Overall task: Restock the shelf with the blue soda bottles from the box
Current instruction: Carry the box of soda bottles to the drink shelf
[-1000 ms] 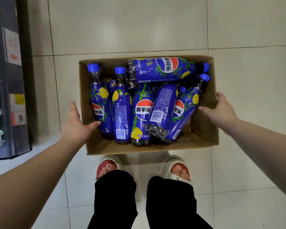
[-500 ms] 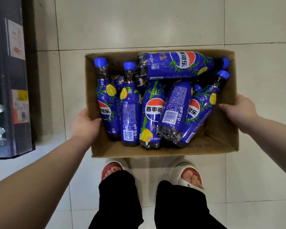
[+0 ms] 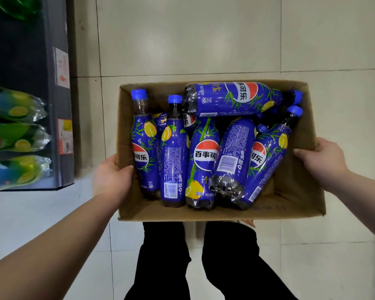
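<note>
Above the pale tiled floor (image 3: 204,40), the open brown cardboard box (image 3: 299,187) now sits higher than it did a moment ago: it covers the person's white slippers, which showed below it before, and only the black trouser legs (image 3: 165,260) remain in sight beneath its near edge. The dark shelf unit (image 3: 28,61) on the left has also come further into sight, with three clear bottles with green and yellow labels (image 3: 17,105) lying on it and two paper price tags on its edge.

Inside the box I count seven blue-capped, blue-labelled soda bottles (image 3: 173,156) that show clearly, and part of another label peeks out beneath them. One lies crosswise along the far wall, its cap pointing right; the others lie lengthwise, mostly with their caps toward the far side, crowded to the left and middle, leaving bare cardboard on the right.

The left hand (image 3: 112,180) is clamped on the box's left wall, thumb hooked over the rim just beside the leftmost bottle, nearly touching its label. The right hand (image 3: 320,161) grips the right wall the same way, thumb inside, with a gap of bare cardboard between it and the nearest bottle.
</note>
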The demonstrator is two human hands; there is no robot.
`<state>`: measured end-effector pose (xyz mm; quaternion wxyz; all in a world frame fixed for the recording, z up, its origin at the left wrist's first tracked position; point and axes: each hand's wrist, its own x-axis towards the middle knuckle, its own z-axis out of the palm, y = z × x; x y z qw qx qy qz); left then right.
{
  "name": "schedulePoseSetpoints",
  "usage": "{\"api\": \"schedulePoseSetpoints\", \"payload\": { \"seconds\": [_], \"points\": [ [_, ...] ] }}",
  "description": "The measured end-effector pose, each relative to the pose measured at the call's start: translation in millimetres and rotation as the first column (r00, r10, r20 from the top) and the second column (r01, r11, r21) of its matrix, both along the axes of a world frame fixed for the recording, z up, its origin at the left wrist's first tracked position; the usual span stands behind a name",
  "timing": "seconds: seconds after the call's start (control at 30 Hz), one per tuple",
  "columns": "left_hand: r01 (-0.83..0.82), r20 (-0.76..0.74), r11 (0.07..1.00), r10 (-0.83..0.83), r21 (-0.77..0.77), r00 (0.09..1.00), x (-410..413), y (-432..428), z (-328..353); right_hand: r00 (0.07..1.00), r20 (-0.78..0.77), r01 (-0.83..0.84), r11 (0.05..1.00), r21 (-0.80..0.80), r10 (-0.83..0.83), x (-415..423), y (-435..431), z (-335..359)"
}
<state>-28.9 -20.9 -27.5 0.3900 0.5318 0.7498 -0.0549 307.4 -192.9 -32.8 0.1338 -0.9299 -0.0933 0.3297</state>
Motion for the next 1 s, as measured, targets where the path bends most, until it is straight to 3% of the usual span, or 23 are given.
{"api": "schedulePoseSetpoints", "payload": {
  "seconds": [0.43,0.67,1.0],
  "points": [
    [0.172,-0.027,0.977,-0.170,0.122,0.985,-30.1,-1.6,289.6,0.997,0.073,-0.017,1.000,0.023,0.015,-25.9,-10.5,306.2],
    [0.165,0.078,0.962,-0.186,0.216,0.979,-57.4,-8.4,446.9,0.980,0.172,-0.110,0.992,0.058,0.099,-53.7,-22.1,473.0],
    [0.111,0.124,0.932,-0.162,0.346,0.979,-129.1,-80.1,555.8,0.956,0.238,-0.206,0.968,0.140,0.169,-110.5,-78.5,587.7]
  ]
}}
